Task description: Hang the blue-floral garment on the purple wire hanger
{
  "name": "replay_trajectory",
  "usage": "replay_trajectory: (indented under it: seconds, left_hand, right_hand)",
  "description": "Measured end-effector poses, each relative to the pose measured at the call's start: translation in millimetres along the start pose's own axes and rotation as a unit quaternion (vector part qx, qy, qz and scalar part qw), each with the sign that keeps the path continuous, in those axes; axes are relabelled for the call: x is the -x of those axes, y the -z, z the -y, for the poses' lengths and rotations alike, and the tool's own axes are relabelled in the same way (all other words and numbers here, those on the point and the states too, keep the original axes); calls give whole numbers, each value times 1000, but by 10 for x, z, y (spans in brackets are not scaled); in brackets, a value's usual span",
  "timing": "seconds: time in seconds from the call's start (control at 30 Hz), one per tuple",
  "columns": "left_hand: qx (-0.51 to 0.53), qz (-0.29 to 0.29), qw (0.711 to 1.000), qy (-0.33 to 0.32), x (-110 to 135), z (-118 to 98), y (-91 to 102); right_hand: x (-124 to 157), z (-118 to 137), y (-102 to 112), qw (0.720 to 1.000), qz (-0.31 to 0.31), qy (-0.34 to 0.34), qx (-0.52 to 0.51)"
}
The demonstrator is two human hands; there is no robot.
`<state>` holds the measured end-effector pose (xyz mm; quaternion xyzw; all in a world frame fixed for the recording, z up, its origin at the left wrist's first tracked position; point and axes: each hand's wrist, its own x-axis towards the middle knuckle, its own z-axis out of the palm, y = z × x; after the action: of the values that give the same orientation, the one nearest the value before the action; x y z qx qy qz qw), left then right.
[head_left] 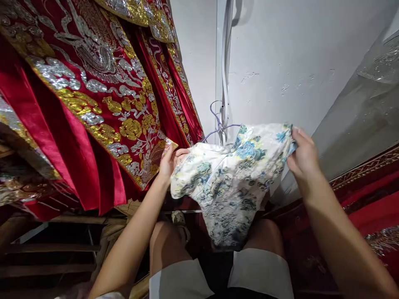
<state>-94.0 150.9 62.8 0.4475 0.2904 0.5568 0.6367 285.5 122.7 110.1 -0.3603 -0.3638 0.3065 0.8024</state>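
A white floral blouse with blue, yellow and dark flower print spreads out in front of my knees. Its shoulders rest on a thin purple wire hanger, whose hook rises beside a white cable. My left hand grips the garment's left sleeve, thumb and fingers closed on the cloth. At the other side, my right hand pinches the edge of the right sleeve. The lower part of the blouse hangs down, crumpled and narrowing between my legs.
Red garments with gold and silver sequin embroidery hang at the left. White cables run down the wall. Clear plastic sheeting and red trimmed cloth lie at the right. A wooden slatted frame stands lower left.
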Motion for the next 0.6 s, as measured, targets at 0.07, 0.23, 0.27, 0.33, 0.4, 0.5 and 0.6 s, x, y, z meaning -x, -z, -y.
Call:
replay_trajectory:
  seconds: [0.07,0.23,0.27,0.33,0.4,0.5,0.6]
  left_hand:
    - [-53,17,998,-25,54,-93,-62]
    - [-312,3,938,-151,168,-51,-192]
    - [-360,-3,916,-174,186,-1,-204]
    - [-405,-17,890,-209,227,125,-234]
    - [-395,-40,887,-236,285,261,-296]
    - [-339,-106,881,-312,387,408,-481]
    - [-166,-98,915,-356,469,425,-757]
  right_hand:
    - [-53,173,-167,999,7,15,-29]
    - [324,475,-338,983,183,15,-24]
    - [477,538,-324,963,267,0,-17]
    - [790,664,-278,853,518,-61,-1]
    - [1041,748,-240,690,716,-98,32]
    - [1206,681,-237,685,704,44,184]
    - [1175,366,-260,730,517,246,374]
